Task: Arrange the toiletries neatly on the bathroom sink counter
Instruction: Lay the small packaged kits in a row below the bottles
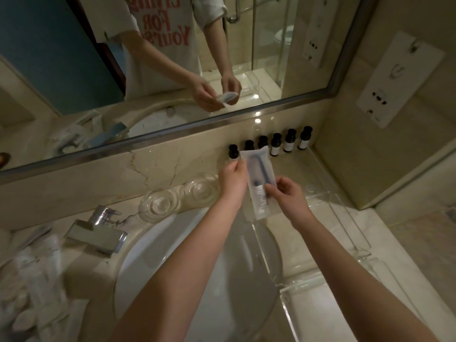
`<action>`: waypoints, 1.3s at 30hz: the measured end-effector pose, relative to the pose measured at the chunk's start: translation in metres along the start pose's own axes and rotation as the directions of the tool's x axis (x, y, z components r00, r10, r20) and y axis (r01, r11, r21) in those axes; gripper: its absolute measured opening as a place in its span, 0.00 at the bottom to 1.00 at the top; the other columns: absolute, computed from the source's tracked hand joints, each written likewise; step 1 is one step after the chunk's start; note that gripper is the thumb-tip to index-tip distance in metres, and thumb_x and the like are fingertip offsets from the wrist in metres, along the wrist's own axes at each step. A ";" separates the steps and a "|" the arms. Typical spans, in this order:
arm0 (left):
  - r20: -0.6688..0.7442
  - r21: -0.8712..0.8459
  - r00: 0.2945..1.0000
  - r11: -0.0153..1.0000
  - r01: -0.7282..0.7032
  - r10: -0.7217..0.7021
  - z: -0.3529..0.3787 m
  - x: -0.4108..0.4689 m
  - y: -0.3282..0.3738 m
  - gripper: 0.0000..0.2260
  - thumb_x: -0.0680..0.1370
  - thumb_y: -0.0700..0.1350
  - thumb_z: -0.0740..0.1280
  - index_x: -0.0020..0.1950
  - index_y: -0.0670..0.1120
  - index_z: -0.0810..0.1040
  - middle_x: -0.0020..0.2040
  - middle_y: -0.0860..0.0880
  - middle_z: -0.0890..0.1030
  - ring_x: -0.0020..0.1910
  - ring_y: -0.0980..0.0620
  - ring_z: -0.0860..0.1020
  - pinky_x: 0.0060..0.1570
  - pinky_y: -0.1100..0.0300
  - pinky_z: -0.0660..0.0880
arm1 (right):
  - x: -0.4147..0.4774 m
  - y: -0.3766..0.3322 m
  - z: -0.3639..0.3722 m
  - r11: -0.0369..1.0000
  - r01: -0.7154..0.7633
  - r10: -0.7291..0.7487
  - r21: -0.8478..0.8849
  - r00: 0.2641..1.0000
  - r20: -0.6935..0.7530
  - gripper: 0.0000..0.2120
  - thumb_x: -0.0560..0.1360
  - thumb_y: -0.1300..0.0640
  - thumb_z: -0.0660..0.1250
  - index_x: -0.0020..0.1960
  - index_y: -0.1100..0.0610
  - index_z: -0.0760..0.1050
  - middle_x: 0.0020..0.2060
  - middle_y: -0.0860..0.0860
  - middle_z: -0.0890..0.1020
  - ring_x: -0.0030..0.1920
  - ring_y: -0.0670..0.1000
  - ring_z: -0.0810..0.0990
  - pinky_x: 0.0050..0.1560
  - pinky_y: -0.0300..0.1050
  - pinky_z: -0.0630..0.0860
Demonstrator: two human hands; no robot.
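Observation:
Both hands hold one clear plastic packet (257,178) with a dark razor or toothbrush inside, lifted above the far right rim of the sink. My left hand (233,178) pinches its upper left edge. My right hand (286,193) grips its lower part. Behind the packet, several small dark-capped bottles (276,145) stand in a row against the wall under the mirror. A clear acrylic tray (345,218) lies on the counter to the right.
Two upturned glasses (160,203) (201,191) stand behind the white basin (177,255). A chrome faucet (98,230) sits at the left. Blurred wrapped toiletries (32,280) lie piled on the left counter. A wall corner closes off the right.

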State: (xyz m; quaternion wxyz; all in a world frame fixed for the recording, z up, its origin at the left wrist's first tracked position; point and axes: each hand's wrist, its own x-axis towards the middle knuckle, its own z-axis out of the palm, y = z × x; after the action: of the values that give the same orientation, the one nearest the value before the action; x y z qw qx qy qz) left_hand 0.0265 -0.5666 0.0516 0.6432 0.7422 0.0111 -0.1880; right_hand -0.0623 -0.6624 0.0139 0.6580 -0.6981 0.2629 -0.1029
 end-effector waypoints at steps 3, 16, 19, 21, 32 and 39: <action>0.084 0.292 0.996 0.954 -0.064 0.041 -0.008 0.006 -0.014 0.15 0.80 0.49 0.59 0.62 0.43 0.76 0.59 0.44 0.79 0.58 0.47 0.77 0.62 0.51 0.73 | 0.017 0.008 -0.021 0.990 -0.108 0.099 -0.096 0.991 -0.088 0.05 0.75 0.57 0.67 0.48 0.58 0.77 0.43 0.54 0.82 0.44 0.54 0.81 0.48 0.49 0.77; 0.430 0.836 0.903 0.375 -0.399 0.002 -0.012 0.015 -0.068 0.33 0.77 0.52 0.64 0.77 0.51 0.50 0.79 0.48 0.45 0.78 0.45 0.46 0.74 0.44 0.55 | 0.048 0.020 -0.017 0.705 -0.172 0.042 -0.688 0.979 -0.201 0.13 0.75 0.47 0.64 0.48 0.57 0.76 0.40 0.55 0.78 0.41 0.57 0.76 0.38 0.45 0.69; 0.434 0.834 0.901 0.371 -0.408 0.014 -0.012 0.015 -0.069 0.34 0.77 0.52 0.64 0.77 0.51 0.50 0.79 0.48 0.45 0.78 0.44 0.47 0.74 0.44 0.55 | 0.048 0.024 -0.013 0.652 -0.146 -0.010 -0.744 0.979 -0.201 0.15 0.75 0.45 0.63 0.52 0.56 0.76 0.47 0.57 0.76 0.44 0.58 0.77 0.38 0.45 0.69; 0.430 0.833 0.903 0.376 -0.405 0.018 -0.012 0.015 -0.070 0.34 0.77 0.52 0.64 0.77 0.51 0.50 0.79 0.47 0.46 0.77 0.44 0.48 0.74 0.44 0.55 | 0.047 0.026 -0.013 0.643 -0.141 -0.036 -0.753 0.976 -0.214 0.17 0.76 0.45 0.62 0.59 0.55 0.74 0.52 0.57 0.74 0.47 0.58 0.76 0.40 0.44 0.68; 0.425 0.825 0.905 0.397 -0.402 0.034 -0.014 0.015 -0.067 0.33 0.77 0.52 0.64 0.77 0.50 0.51 0.79 0.46 0.47 0.77 0.43 0.49 0.74 0.45 0.55 | 0.032 0.044 -0.013 0.415 0.109 -0.327 -0.903 0.944 -0.036 0.20 0.77 0.48 0.61 0.66 0.52 0.70 0.48 0.57 0.75 0.48 0.58 0.74 0.46 0.49 0.71; 0.425 0.831 0.905 0.385 -0.402 0.026 -0.014 0.013 -0.067 0.33 0.77 0.52 0.63 0.77 0.50 0.51 0.78 0.45 0.49 0.77 0.43 0.51 0.74 0.45 0.57 | 0.033 0.036 -0.005 0.437 0.091 -0.264 -0.895 0.964 -0.031 0.18 0.77 0.48 0.60 0.66 0.51 0.70 0.48 0.57 0.75 0.49 0.58 0.73 0.49 0.50 0.71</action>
State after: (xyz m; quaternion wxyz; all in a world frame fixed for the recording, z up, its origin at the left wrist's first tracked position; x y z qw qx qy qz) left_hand 0.0253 -0.5442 -0.0140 0.1500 0.9192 -0.3019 -0.2036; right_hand -0.0454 -0.6827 -0.0270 0.1594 -0.9502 0.2566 -0.0772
